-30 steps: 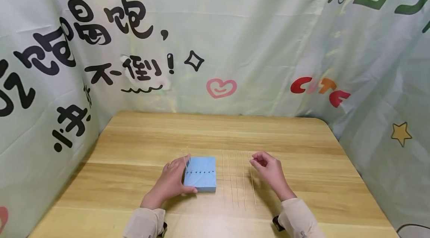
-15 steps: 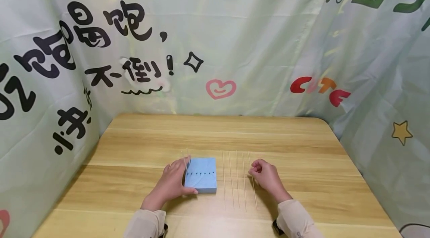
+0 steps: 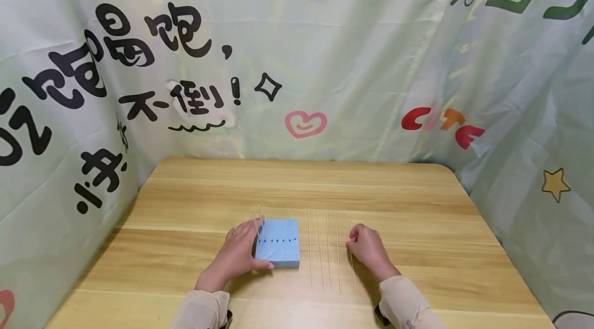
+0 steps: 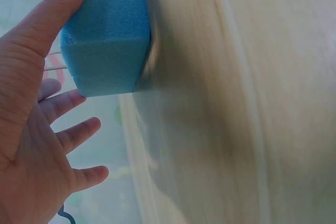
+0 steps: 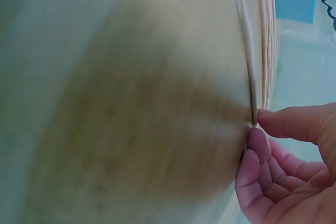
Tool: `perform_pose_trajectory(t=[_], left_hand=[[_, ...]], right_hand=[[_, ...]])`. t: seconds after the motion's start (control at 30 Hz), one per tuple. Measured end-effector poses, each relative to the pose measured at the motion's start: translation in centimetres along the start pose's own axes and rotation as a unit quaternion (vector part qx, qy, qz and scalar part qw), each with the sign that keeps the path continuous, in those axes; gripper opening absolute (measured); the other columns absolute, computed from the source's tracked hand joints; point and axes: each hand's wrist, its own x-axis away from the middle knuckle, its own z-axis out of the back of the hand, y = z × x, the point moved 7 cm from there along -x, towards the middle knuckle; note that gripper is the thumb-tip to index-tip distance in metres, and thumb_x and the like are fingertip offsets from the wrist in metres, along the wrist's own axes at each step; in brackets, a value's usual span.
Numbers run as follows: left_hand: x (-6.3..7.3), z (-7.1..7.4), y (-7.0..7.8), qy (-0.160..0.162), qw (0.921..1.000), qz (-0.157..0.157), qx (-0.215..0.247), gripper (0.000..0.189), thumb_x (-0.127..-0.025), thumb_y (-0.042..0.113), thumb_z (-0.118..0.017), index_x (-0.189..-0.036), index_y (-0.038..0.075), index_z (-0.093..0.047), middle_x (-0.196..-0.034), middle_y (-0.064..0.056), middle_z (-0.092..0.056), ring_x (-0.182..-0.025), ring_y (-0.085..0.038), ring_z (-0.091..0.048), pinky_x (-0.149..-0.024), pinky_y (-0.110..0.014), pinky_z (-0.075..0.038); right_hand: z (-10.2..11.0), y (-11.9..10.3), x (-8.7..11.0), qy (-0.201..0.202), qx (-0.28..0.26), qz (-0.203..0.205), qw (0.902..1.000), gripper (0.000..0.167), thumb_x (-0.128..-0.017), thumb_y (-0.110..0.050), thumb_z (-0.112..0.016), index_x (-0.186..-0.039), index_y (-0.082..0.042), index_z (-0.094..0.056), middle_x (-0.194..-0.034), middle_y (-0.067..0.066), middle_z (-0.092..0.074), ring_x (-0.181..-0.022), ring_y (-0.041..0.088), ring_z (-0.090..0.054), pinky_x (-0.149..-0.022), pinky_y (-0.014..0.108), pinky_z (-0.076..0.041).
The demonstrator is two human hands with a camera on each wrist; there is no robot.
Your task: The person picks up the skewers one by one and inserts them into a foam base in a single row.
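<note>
A blue foam block (image 3: 278, 256) with a row of small dark holes lies on the table. My left hand (image 3: 237, 249) holds it at its left side, the thumb on the near face. Two thin wooden skewers (image 3: 256, 223) stand up from the block's left end, partly behind the fingers. To the right of the block, several more skewers (image 3: 329, 249) lie side by side. Farther right, my right hand (image 3: 368, 250) pinches the outermost skewer (image 5: 249, 51) between thumb and index finger; in the right wrist view, the other fingers are curled beneath.
The wooden table (image 3: 223, 184) has light, rounded far corners. A pale printed curtain (image 3: 362, 71) hangs behind it and along both sides. A dark cable (image 3: 573, 312) shows at the lower right corner.
My right hand has come down and nearer along the rightmost skewer, and that skewer has shifted slightly to the right. My left hand and the block have stayed in place.
</note>
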Motion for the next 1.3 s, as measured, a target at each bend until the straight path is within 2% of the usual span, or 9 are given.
perform_pose_trajectory(t=[0.2, 0.3, 0.4, 0.5, 0.63, 0.83, 1.03, 1.2, 1.3], left_hand=[[0.0, 0.1, 0.1, -0.002, 1.0, -0.002, -0.001, 0.116, -0.056, 0.052, -0.085, -0.147, 0.005, -0.031, -0.147, -0.016, -0.038, -0.134, -0.036, -0.033, -0.108, -0.059, -0.021], [0.0, 0.1, 0.2, -0.003, 1.0, -0.002, 0.0, 0.115, -0.056, 0.052, -0.085, -0.147, 0.004, -0.031, -0.147, -0.016, -0.038, -0.135, -0.036, -0.032, -0.108, -0.059, -0.02], [0.0, 0.1, 0.2, -0.003, 1.0, -0.002, 0.002, 0.115, -0.056, 0.051, -0.085, -0.147, 0.004, -0.031, -0.147, -0.016, -0.038, -0.134, -0.035, -0.032, -0.109, -0.059, -0.02], [0.0, 0.1, 0.2, -0.003, 1.0, -0.001, 0.005, 0.115, -0.056, 0.051, -0.085, -0.147, 0.004, -0.032, -0.147, -0.016, -0.037, -0.135, -0.035, -0.032, -0.109, -0.059, -0.019], [0.0, -0.1, 0.1, -0.003, 1.0, -0.002, 0.007, 0.115, -0.056, 0.051, -0.085, -0.146, 0.004, -0.032, -0.147, -0.017, -0.037, -0.135, -0.036, -0.032, -0.109, -0.06, -0.019], [0.0, -0.3, -0.1, -0.003, 1.0, -0.004, 0.004, 0.114, -0.056, 0.051, -0.085, -0.146, 0.003, -0.032, -0.146, -0.018, -0.038, -0.134, -0.037, -0.032, -0.108, -0.061, -0.019], [-0.1, -0.2, 0.0, 0.002, 1.0, -0.008, 0.001, 0.115, -0.056, 0.051, -0.085, -0.146, 0.003, -0.033, -0.146, -0.018, -0.038, -0.134, -0.038, -0.032, -0.108, -0.061, -0.019], [0.0, 0.0, 0.0, 0.004, 0.9999, -0.01, 0.0, 0.115, -0.056, 0.051, -0.085, -0.146, 0.003, -0.033, -0.146, -0.017, -0.038, -0.134, -0.037, -0.032, -0.108, -0.06, -0.019], [0.1, 0.0, 0.0, 0.003, 0.9999, -0.01, 0.0, 0.115, -0.056, 0.051, -0.084, -0.146, 0.003, -0.032, -0.146, -0.017, -0.038, -0.134, -0.037, -0.032, -0.108, -0.06, -0.02]], right_hand=[[0.3, -0.1, 0.1, -0.01, 0.023, -0.023, 0.9994, 0.007, -0.072, 0.007, -0.059, -0.074, 0.001, -0.055, -0.069, 0.005, -0.053, -0.061, 0.017, -0.047, -0.053, 0.028, -0.042], [0.2, -0.2, 0.1, -0.014, 0.033, -0.04, 0.9986, 0.02, -0.069, 0.009, -0.053, -0.059, -0.006, -0.044, -0.057, 0.0, -0.038, -0.052, 0.013, -0.033, -0.046, 0.024, -0.03], [0.1, -0.4, 0.0, -0.021, 0.051, -0.056, 0.9969, 0.034, -0.068, 0.011, -0.049, -0.053, -0.013, -0.03, -0.054, -0.003, -0.022, -0.05, 0.012, -0.021, -0.044, 0.023, -0.021], [-0.1, -0.7, 0.0, -0.028, 0.084, -0.065, 0.9939, 0.029, -0.072, 0.01, -0.049, -0.053, -0.009, -0.038, -0.053, 0.001, -0.035, -0.049, 0.015, -0.031, -0.042, 0.026, -0.029], [-0.4, -1.1, -0.1, -0.038, 0.122, -0.072, 0.9892, 0.015, -0.077, 0.008, -0.05, -0.067, 0.0, -0.057, -0.068, 0.014, -0.059, -0.058, 0.023, -0.05, -0.047, 0.034, -0.043], [-1.0, -1.3, -0.4, -0.04, 0.151, -0.084, 0.9841, 0.013, -0.08, 0.008, -0.049, -0.076, 0.005, -0.061, -0.078, 0.021, -0.064, -0.065, 0.028, -0.059, -0.048, 0.038, -0.048], [-1.7, -1.9, -0.7, -0.041, 0.199, -0.064, 0.977, 0.011, -0.082, 0.006, -0.052, -0.086, 0.012, -0.059, -0.08, 0.021, -0.062, -0.074, 0.035, -0.064, -0.054, 0.042, -0.052], [-1.0, -1.2, -0.7, -0.054, 0.143, -0.079, 0.985, 0.006, -0.077, 0.007, -0.052, -0.076, 0.004, -0.058, -0.074, 0.017, -0.06, -0.065, 0.029, -0.058, -0.05, 0.037, -0.047], [-0.3, -0.7, -0.6, -0.06, 0.096, -0.092, 0.9894, 0.015, -0.073, 0.005, -0.054, -0.063, -0.005, -0.049, -0.064, 0.009, -0.051, -0.057, 0.023, -0.046, -0.047, 0.031, -0.038]])
